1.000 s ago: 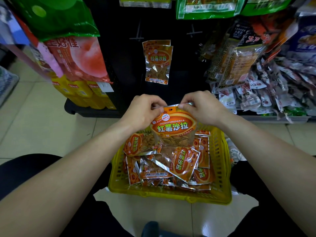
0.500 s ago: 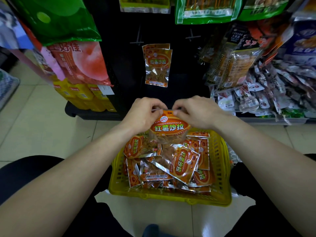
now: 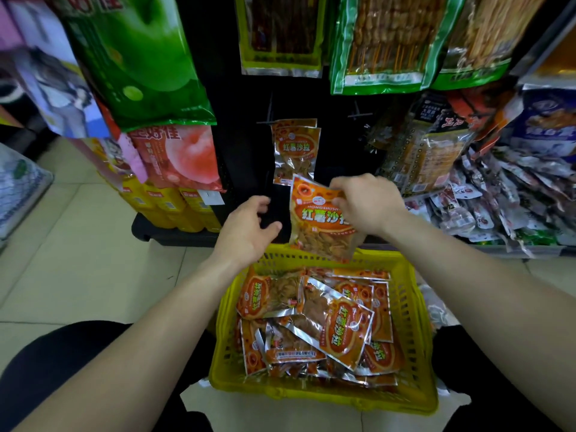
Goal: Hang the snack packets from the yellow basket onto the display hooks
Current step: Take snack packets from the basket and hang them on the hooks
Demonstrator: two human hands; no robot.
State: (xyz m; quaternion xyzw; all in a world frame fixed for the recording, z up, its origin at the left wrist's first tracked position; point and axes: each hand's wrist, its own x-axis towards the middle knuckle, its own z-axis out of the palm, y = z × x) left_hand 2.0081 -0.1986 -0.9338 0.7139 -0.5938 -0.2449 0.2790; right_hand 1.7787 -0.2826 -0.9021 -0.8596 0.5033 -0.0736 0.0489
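Observation:
My right hand pinches the top right corner of an orange snack packet, holding it upright above the far rim of the yellow basket. Several more orange packets lie piled inside the basket. My left hand hovers just left of the held packet with fingers spread, holding nothing. Two matching packets hang on a display hook on the black panel, right above the held packet. An empty hook sticks out to their right.
Big green bags and a peach bag hang at the left. Skewer snack packs hang above. A shelf at the right carries heaps of small packets. Tiled floor lies to the left.
Both hands held the packet over the basket before. Now the left hand has let go and opened, and the right hand has lifted the packet toward the hanging packets.

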